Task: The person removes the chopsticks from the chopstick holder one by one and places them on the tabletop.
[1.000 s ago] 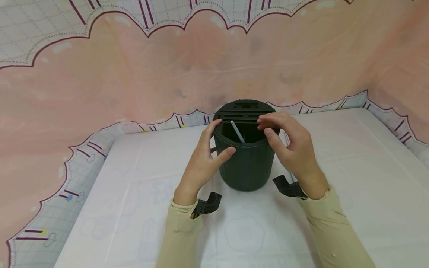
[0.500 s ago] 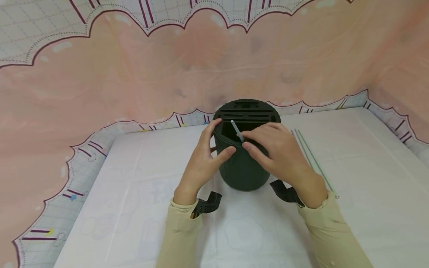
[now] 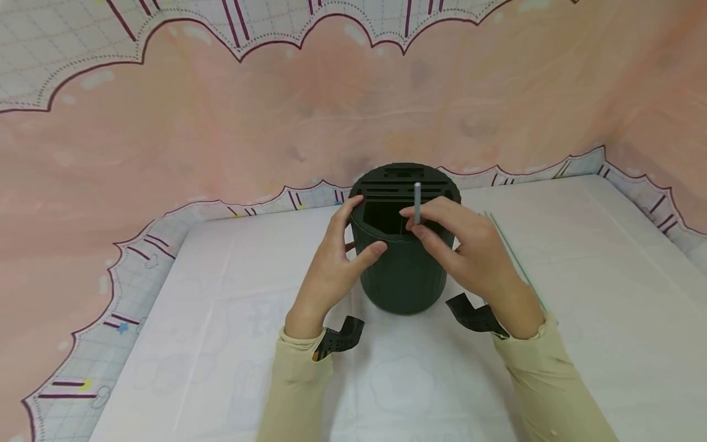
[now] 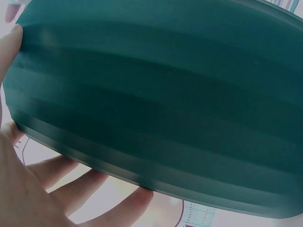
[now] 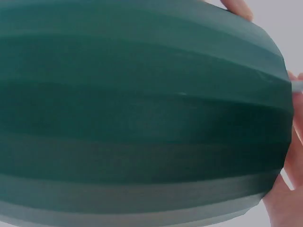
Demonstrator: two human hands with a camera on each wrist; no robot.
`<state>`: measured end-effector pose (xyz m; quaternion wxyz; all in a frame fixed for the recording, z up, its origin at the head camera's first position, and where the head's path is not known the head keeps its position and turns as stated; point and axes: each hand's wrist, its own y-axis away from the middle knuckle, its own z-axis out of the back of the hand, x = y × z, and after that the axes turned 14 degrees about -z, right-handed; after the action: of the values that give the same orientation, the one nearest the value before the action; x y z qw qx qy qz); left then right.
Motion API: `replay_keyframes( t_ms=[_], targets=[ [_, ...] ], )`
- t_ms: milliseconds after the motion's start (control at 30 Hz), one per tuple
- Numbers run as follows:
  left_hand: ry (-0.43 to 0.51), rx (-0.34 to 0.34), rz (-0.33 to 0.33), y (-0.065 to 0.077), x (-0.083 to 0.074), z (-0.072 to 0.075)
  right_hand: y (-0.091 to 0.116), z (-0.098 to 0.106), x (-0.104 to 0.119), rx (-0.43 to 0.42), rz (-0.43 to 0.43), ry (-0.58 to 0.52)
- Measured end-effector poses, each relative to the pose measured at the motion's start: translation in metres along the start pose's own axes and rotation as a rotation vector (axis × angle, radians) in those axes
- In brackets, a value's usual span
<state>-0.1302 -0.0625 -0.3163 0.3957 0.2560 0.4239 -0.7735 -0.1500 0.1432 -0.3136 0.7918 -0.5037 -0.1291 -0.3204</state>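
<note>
A dark green slotted holder (image 3: 402, 282) with ribbed sides stands upright on the white table, its top having narrow slots at the back and a large opening in front. My left hand (image 3: 331, 270) grips its left side, thumb on the front and fingers around the rim. In the left wrist view, the left fingers (image 4: 80, 194) lie against the holder's wall (image 4: 156, 104). My right hand (image 3: 469, 252) pinches a thin grey-blue rod (image 3: 417, 201) between thumb and fingers, upright over the opening. The rod's lower part is hidden. The holder (image 5: 142, 109) nearly fills the right wrist view.
A long thin green stick (image 3: 510, 252) lies on the table (image 3: 602, 276) to the right, partly covered by my right forearm. Pinkish patterned cloth (image 3: 331, 110) hangs behind the table and along its sides.
The right hand first came in from the right to the rod leaning in the opening. It now pinches the rod, which has shifted right and stands straighter. The left hand has stayed put.
</note>
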Motion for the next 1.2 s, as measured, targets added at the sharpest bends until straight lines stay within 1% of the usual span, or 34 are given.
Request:
replay_keyframes(
  t_ms=[67,200,267,333,467,567,667,733,800,867,1000,1100,1200],
  targets=[
    [-0.002,-0.002,-0.003,0.0,0.0,0.0,0.0,0.003,0.001,-0.03,-0.019,-0.083],
    [-0.005,-0.005,0.003,0.001,0.0,-0.001,0.001,0.008,0.01,-0.108,-0.086,-0.221],
    [-0.008,-0.004,0.007,0.002,0.0,-0.001,0.002,0.01,0.016,-0.16,-0.122,-0.288],
    [-0.012,-0.005,0.006,0.002,0.001,-0.001,0.002,0.012,0.022,-0.222,-0.14,-0.375],
    [-0.018,-0.009,-0.003,0.003,0.001,-0.001,0.001,0.018,0.025,-0.395,-0.14,-0.591],
    [-0.016,-0.011,-0.006,0.003,0.002,-0.002,-0.001,0.024,0.022,-0.526,-0.146,-0.729],
    [-0.014,-0.011,-0.006,0.004,0.002,-0.002,-0.002,0.032,0.016,-0.613,-0.148,-0.862],
    [-0.013,-0.012,-0.008,0.005,0.002,-0.003,-0.001,0.038,0.012,-0.651,-0.141,-0.966],
    [-0.014,-0.013,-0.009,0.005,0.002,-0.003,-0.001,0.043,0.009,-0.698,-0.138,-1.034],
    [-0.013,-0.014,-0.012,0.005,0.002,-0.003,0.0,0.048,0.006,-0.744,-0.14,-1.078],
    [-0.013,-0.014,-0.012,0.006,0.002,-0.004,0.002,0.054,0.003,-0.821,-0.151,-1.103],
    [-0.013,-0.014,-0.013,0.007,0.003,-0.004,0.003,0.057,0.002,-0.838,-0.157,-1.109],
    [-0.015,-0.014,-0.014,0.007,0.003,-0.005,0.005,0.059,0.001,-0.829,-0.164,-1.11]
  ],
)
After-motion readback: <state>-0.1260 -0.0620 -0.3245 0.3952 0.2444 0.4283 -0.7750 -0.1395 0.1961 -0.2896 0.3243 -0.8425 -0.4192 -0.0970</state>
